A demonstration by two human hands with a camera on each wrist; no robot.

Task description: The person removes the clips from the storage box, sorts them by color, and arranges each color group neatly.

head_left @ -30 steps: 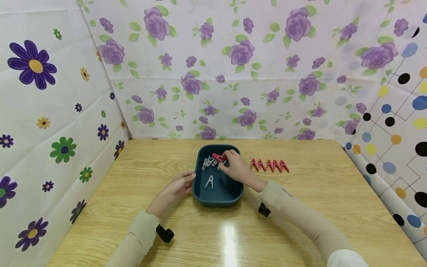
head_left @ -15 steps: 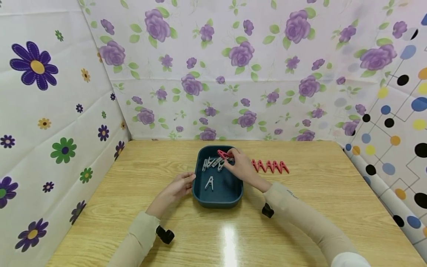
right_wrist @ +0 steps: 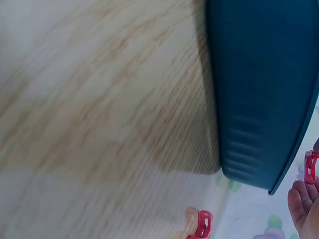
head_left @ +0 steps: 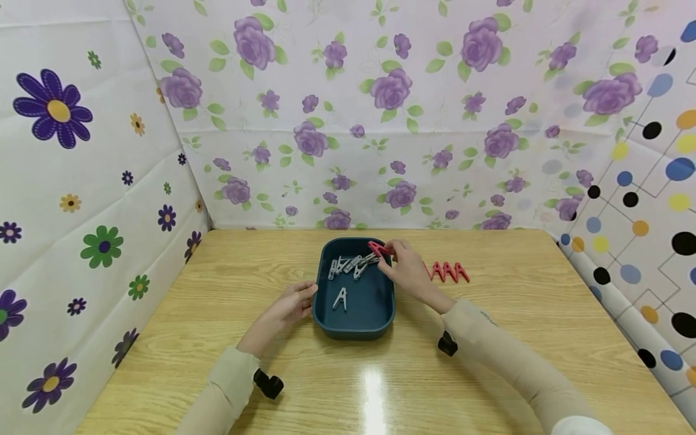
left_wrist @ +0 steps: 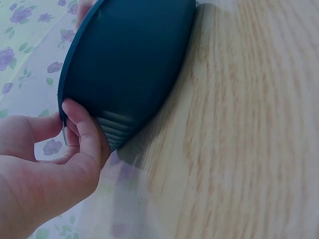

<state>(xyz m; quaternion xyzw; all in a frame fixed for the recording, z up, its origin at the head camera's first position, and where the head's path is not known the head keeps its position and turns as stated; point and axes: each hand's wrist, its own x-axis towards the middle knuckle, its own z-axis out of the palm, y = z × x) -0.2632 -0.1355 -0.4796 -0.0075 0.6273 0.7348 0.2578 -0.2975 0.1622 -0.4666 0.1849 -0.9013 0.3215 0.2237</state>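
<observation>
Beige sleeves [head_left: 217,389] are worn with black wrist cameras [head_left: 269,384]; the right sleeve [head_left: 513,356] is marked by small dark lettering [head_left: 489,318] near its cuff [head_left: 455,315] and bordered above by white fabric [head_left: 580,426].

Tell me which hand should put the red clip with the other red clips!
Probably the right hand: it pinches that red clip and is nearer the row of red clips. The left hand is on the other side, holding the bin by its edge.
</observation>
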